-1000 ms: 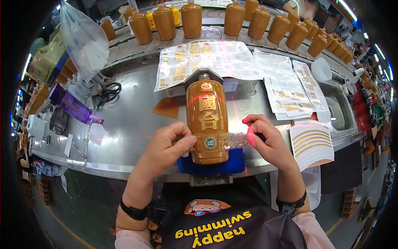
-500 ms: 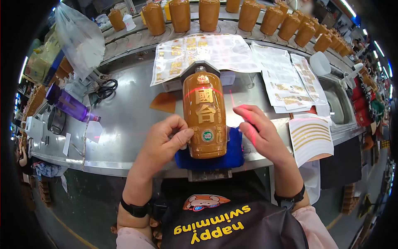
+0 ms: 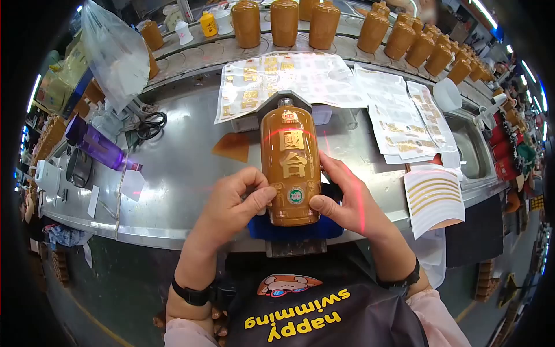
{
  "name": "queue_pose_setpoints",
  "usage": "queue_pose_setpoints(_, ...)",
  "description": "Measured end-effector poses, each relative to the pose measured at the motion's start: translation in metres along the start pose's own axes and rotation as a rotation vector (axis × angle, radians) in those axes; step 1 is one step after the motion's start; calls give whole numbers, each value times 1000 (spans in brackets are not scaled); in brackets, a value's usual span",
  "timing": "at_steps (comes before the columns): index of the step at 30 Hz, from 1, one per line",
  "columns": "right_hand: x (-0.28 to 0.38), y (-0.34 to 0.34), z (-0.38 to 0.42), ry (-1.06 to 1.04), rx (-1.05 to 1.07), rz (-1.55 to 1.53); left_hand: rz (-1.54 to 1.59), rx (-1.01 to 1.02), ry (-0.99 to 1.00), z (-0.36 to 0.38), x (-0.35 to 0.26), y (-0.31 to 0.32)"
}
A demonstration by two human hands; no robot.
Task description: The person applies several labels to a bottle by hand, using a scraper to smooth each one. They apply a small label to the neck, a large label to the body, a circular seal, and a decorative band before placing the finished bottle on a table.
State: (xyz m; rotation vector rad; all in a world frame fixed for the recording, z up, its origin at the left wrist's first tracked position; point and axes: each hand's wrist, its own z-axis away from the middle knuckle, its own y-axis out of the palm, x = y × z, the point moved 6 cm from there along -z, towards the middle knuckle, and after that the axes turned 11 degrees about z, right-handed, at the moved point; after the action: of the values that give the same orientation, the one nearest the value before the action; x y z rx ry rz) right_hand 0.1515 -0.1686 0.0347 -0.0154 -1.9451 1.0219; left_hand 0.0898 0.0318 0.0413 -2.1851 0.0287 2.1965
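A glossy brown rounded bottle (image 3: 277, 156) rested over a blue cushion (image 3: 260, 231), its neck at a dark angular bracket (image 3: 269, 103). The left grip (image 3: 234, 199) was pinched together against its lower left side; whether anything was caught there, one could not tell. The right grip (image 3: 347, 196) was spread along the right side, thumb pressing the front. Both covered its lower edges. White gold-printed sheets (image 3: 315, 78) crowded the metal surface (image 3: 179, 168) behind the bracket; a translucent purple flask (image 3: 101, 150) and black-handled scissors (image 3: 153, 122) lay well left. Gold characters (image 3: 292, 165) read 國台, between a red-and-gold emblem (image 3: 289, 117) and a green-and-white round seal (image 3: 295, 195), its lettering too small to read. The black apron (image 3: 364, 329) said "happy swimming" in yellow.
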Motion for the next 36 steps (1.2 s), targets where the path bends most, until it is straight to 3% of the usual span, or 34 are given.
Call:
queue_pose_setpoints(11, -4, 0, -1, 15, 44, -56, -28, -36, 103, 2, -2, 1)
queue_pose_setpoints(14, -3, 0, -1, 23, 44, -54, 39, 3, -10, 4, 2, 1)
queue_pose_setpoints(26, -6, 0, -2, 19, 71, -143, 83, -34, -16, 6, 11, -2)
queue_pose_setpoints(29, -8, 0, -1, -25, 103, -120, 101, -211, 280, 7, 15, -13)
queue_pose_setpoints(30, -8, 0, -1, -43, 104, -98, -15, -140, 249, 9, 13, -12)
queue_pose_setpoints(33, -7, 1, -1, -69, 107, -79, 45, -122, 373, 10, 15, 11)
queue_pose_setpoints(36, -7, 1, -2, -62, 111, -75, 55, -98, 348, 8, 30, 11)
